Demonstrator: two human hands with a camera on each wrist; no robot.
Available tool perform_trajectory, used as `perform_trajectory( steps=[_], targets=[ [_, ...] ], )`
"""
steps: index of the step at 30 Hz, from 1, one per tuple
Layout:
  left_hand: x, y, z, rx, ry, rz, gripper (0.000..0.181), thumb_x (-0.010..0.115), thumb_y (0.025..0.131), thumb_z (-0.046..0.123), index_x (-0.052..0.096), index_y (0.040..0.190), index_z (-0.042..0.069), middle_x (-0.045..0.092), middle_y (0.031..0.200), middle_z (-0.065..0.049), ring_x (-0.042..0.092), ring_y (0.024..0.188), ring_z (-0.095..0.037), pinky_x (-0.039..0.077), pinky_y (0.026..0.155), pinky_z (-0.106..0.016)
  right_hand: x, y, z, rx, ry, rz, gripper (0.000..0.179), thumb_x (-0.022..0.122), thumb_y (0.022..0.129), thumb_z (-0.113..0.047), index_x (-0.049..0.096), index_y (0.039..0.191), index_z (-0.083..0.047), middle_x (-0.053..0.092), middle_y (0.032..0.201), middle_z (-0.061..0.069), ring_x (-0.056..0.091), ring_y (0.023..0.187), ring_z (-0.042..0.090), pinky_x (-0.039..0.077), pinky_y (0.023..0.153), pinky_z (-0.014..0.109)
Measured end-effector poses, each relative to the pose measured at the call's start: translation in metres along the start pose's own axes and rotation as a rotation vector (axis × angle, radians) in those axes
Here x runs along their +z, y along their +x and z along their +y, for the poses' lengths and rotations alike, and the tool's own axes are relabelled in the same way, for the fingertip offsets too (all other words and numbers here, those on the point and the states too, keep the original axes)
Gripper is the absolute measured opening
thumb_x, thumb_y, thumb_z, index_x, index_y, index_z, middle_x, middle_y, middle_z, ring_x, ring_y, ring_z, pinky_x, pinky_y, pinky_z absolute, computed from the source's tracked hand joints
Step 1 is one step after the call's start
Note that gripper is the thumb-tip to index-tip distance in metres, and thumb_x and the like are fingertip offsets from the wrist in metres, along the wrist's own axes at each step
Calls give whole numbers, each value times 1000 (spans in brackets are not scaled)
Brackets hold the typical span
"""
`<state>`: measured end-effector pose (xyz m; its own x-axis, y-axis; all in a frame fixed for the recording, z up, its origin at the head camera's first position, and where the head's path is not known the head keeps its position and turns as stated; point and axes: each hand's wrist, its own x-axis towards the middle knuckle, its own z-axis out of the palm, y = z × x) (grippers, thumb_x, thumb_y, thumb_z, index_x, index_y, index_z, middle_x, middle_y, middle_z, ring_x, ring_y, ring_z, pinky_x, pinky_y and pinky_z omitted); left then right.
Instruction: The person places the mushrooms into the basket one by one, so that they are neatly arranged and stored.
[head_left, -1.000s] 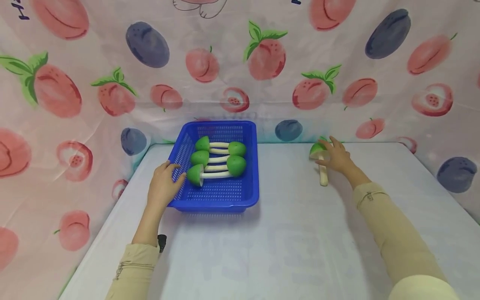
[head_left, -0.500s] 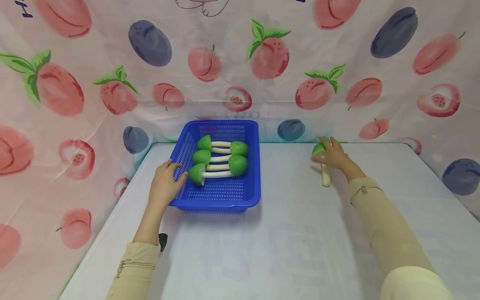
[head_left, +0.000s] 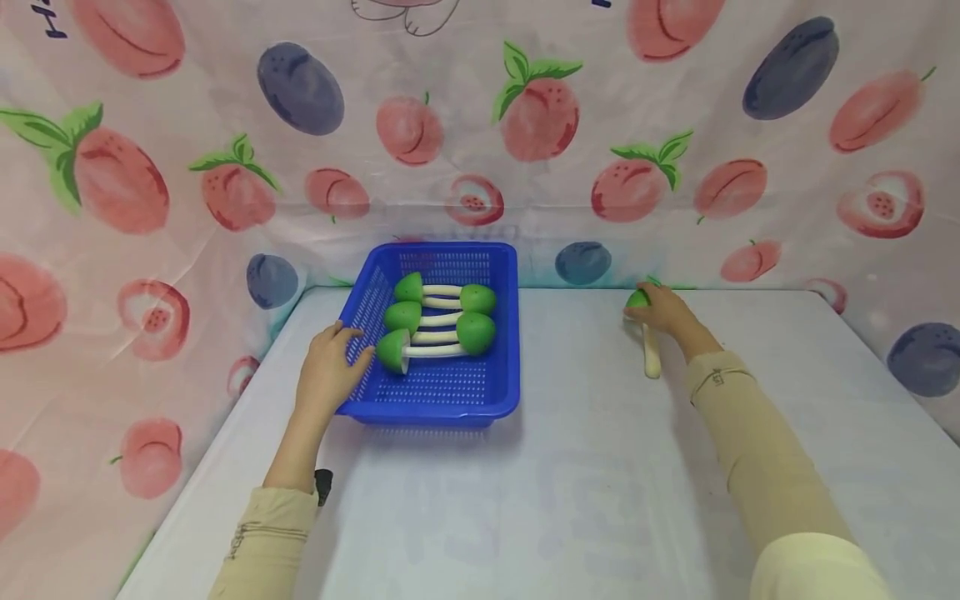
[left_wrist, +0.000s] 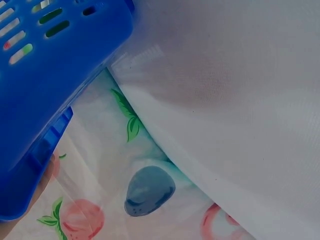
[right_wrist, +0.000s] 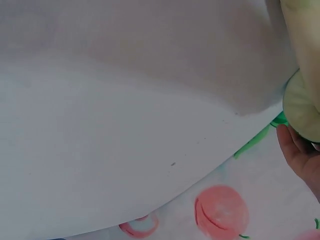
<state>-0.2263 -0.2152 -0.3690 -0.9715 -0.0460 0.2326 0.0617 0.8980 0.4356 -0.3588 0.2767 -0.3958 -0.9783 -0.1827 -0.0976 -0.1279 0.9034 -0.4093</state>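
My left hand (head_left: pixel 327 372) grips the left rim of a blue plastic basket (head_left: pixel 427 410), thumb toward the inside. In the left wrist view the slotted basket wall (left_wrist: pixel 75 55) hides most of that hand. Several green-capped toy mushrooms (head_left: pixel 476 332) with cream stems lie in the basket, caps alternating left and right. Far to the right, my right hand (head_left: pixel 670 313) holds another toy mushroom (head_left: pixel 652 354) by its green cap, the stem pointing toward me. The right wrist view shows the pale underside of the cap (right_wrist: pixel 299 107) with fingers (right_wrist: pixel 287 145) against its edge.
A white cloth-covered table (head_left: pixel 570 492) stretches below both arms. Behind it hangs a pink curtain (head_left: pixel 480 100) printed with peaches and plums, meeting the table's back edge just beyond the right hand.
My right hand has closed from above onto the mushroom's cap, its fingers drawing in around it. The left hand stays on the basket rim.
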Motion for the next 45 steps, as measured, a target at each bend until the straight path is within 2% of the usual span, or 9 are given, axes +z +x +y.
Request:
perform_trajectory(
  steps=[5, 10, 20, 26, 31, 36, 41, 45],
  targets=[
    [1, 0, 0, -2, -9, -6, 42, 53, 94, 25, 56, 124, -4, 38, 142, -32, 33, 133, -47, 29, 109, -59, -4, -5, -4, -15, -6, 13, 60, 57, 91, -24, 33, 133, 11, 39, 128, 41, 42, 116, 53, 35, 101, 62],
    [1, -1, 0, -7, -4, -16, 42, 53, 94, 26, 56, 124, -3, 37, 142, -32, 33, 133, -47, 29, 109, -60, -7, -9, -7, -20, 0, 7, 58, 60, 90, -23, 35, 130, 10, 42, 120, 40, 46, 110, 51, 39, 97, 61],
    [-2, 1, 1, -8, -3, -10, 42, 53, 94, 25, 56, 124, -3, 37, 143, -31, 33, 133, -47, 29, 109, -60, -26, -16, -16, -32, -3, 25, 70, 61, 89, -25, 25, 139, 6, 37, 124, 42, 45, 110, 50, 37, 99, 62],
    [-1, 2, 2, -6, 9, -11, 42, 53, 94, 26, 56, 124, -4, 38, 142, -31, 33, 133, -47, 30, 109, -59, -36, -23, -18, -36, -29, 0, 67, 59, 89, -30, 29, 137, 6, 35, 121, 39, 46, 105, 49, 39, 96, 63],
    [-1, 0, 2, -9, 6, -17, 42, 53, 94, 26, 56, 124, -4, 38, 142, -32, 33, 134, -47, 30, 109, -59, -42, -28, -21, -70, -68, -25, 60, 60, 88, -31, 38, 129, 8, 37, 114, 36, 47, 94, 43, 45, 83, 55],
    [-1, 0, 2, -12, 3, -19, 42, 53, 94, 25, 56, 124, -3, 37, 143, -32, 32, 134, -47, 30, 108, -60, -49, -31, -25, -113, -82, -17, 56, 62, 87, -32, 43, 119, 10, 46, 102, 30, 48, 84, 34, 44, 72, 43],
    [-1, 0, 3, -3, 2, -22, 42, 53, 94, 25, 56, 124, -3, 37, 142, -32, 32, 133, -48, 30, 108, -61, -52, -36, -31, -113, -70, 3, 53, 62, 87, -34, 46, 111, 10, 57, 96, 26, 53, 85, 35, 46, 76, 47],
    [0, 1, 4, -7, 6, -23, 41, 53, 93, 25, 56, 123, -3, 37, 142, -32, 32, 133, -48, 29, 108, -60, -50, -42, -33, -121, -50, 9, 57, 61, 87, -39, 48, 118, 7, 58, 107, 29, 55, 95, 38, 47, 85, 53]
  ],
)
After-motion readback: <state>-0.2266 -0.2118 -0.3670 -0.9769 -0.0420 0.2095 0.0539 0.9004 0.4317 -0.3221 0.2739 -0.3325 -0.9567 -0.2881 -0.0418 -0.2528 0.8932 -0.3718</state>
